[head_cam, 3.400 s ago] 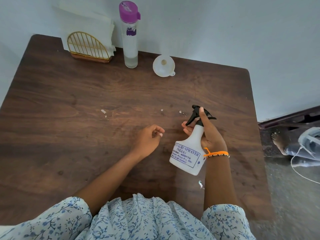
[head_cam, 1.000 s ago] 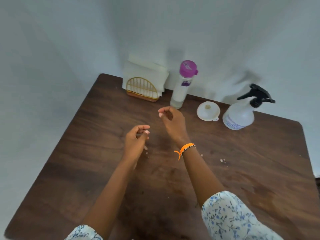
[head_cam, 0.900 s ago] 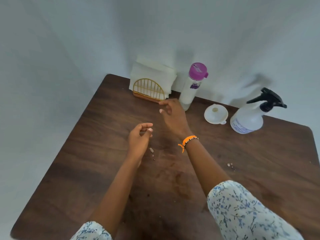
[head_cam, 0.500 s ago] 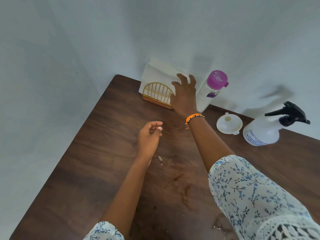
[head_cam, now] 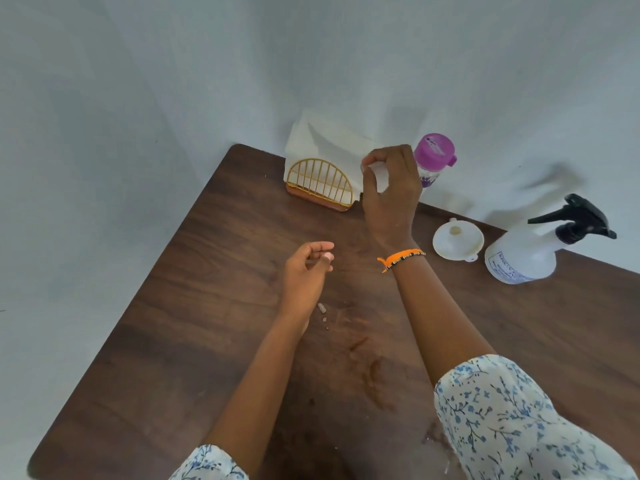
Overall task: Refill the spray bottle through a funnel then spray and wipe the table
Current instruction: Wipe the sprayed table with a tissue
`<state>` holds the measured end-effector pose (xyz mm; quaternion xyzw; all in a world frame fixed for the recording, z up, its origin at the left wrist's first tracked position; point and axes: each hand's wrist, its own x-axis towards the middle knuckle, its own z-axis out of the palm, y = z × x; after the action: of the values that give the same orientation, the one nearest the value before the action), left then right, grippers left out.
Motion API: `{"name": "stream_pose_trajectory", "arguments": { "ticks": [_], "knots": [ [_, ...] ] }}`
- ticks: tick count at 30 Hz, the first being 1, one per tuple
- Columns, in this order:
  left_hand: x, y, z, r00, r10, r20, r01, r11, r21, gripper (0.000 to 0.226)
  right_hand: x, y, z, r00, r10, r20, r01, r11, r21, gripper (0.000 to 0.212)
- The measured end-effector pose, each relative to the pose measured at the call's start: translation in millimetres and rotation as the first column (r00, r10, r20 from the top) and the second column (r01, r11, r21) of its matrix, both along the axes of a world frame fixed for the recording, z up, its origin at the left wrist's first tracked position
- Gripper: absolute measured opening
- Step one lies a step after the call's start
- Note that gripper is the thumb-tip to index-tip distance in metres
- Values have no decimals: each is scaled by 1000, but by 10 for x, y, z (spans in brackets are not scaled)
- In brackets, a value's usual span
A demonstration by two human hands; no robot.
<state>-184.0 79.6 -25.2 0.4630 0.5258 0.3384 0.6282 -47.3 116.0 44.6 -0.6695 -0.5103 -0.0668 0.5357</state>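
Up at the far edge of the brown wooden table [head_cam: 214,306], the right hand [head_cam: 389,192] has its fingertips pinched on the near corner of a white paper napkin [head_cam: 332,147] that stands in a gold wire napkin holder [head_cam: 320,183] with a rounded front and a reddish base. That holder sits against the pale wall, close to the table's far left corner. An orange bracelet [head_cam: 401,258] circles the right wrist, and a white sleeve with blue flowers [head_cam: 512,417] covers the upper arm. Nearer the body, the left hand [head_cam: 304,271] hovers over the tabletop with its fingers loosely curled in towards the thumb, holding nothing that can be made out. Just below it lie a few small pale crumbs [head_cam: 322,308], and dark smears mark the wood further towards the viewer. Behind the right hand stands a clear bottle with a purple cap [head_cam: 434,157], partly hidden by the knuckles. To its right a white funnel [head_cam: 457,242] rests wide mouth down on the table with its spout pointing up. Just beside the funnel, further right, stands the white spray bottle [head_cam: 523,254] with its black trigger head [head_cam: 578,220] screwed on; neither hand is touching it.
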Motion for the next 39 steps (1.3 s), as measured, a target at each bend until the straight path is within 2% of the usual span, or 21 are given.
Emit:
{"name": "stream_pose_trajectory", "arguments": {
  "ticks": [2, 5, 9, 11, 14, 16, 18, 19, 20, 21, 23, 25, 27, 32, 35, 36, 39],
  "knots": [
    [-41, -88, 27, 999, -1, 33, 1, 1000, -20, 20, -98, -202, -4, 997, 71, -34, -70, 997, 28, 15],
    [-179, -260, 54, 992, 13, 126, -1, 996, -91, 22, -291, -607, -115, 973, 172, -156, -178, 984, -29, 24],
    [-420, -541, 15, 955, 33, 296, 55, 957, -285, 24, -594, -1253, -348, 886, 121, -448, -223, 957, -183, 32],
    [-526, -686, -28, 940, 26, 341, 97, 936, -339, 31, -750, -1542, -474, 802, 86, -591, -270, 935, -231, 30],
    [-641, -900, -82, 917, 10, 399, 166, 900, -404, 48, -937, -1847, -581, 686, 9, -728, -320, 902, -290, 29],
    [-684, -1033, -108, 904, 3, 428, 214, 862, -459, 65, -1018, -1973, -598, 531, -43, -846, -354, 896, -268, 30],
    [-703, -1156, -136, 899, -19, 438, 258, 830, -494, 74, -1078, -2068, -603, 319, -61, -946, -376, 908, -185, 30],
    [-704, -1214, -151, 894, -15, 449, 270, 817, -510, 76, -1097, -2110, -611, 259, -71, -963, -371, 914, -167, 30],
    [-706, -1263, -161, 887, -2, 462, 275, 805, -526, 77, -1111, -2142, -625, 244, -88, -966, -363, 915, -175, 30],
    [-708, -1298, -166, 882, 13, 470, 275, 797, -538, 77, -1123, -2173, -638, 269, -104, -958, -358, 912, -199, 31],
    [-719, -1330, -161, 890, 21, 455, 257, 802, -539, 70, -1128, -2230, -652, 388, -119, -914, -364, 891, -271, 31],
    [-739, -1318, -149, 920, -19, 390, 231, 832, -505, 61, -1094, -2288, -674, 528, -97, -844, -399, 849, -347, 35],
    [-762, -1292, -130, 949, -68, 308, 212, 861, -462, 55, -1051, -2343, -691, 629, -66, -774, -434, 797, -420, 42],
    [-760, -1237, -111, 984, -52, 169, 120, 896, -428, 48, -966, -2399, -724, 773, 15, -634, -435, 740, -513, 54],
    [-740, -1219, -121, 989, -24, 146, 86, 897, -434, 48, -924, -2390, -741, 876, 130, -464, -446, 583, -679, 81],
    [-728, -1214, -120, 988, -3, 156, 73, 894, -442, 48, -922, -2379, -740, 879, 168, -446, -455, 573, -681, 82],
    [-689, -1208, -90, 981, 13, 194, 75, 895, -440, 42, -905, -2346, -728, 874, 176, -453, -427, 724, -542, 53]
  ]
}}
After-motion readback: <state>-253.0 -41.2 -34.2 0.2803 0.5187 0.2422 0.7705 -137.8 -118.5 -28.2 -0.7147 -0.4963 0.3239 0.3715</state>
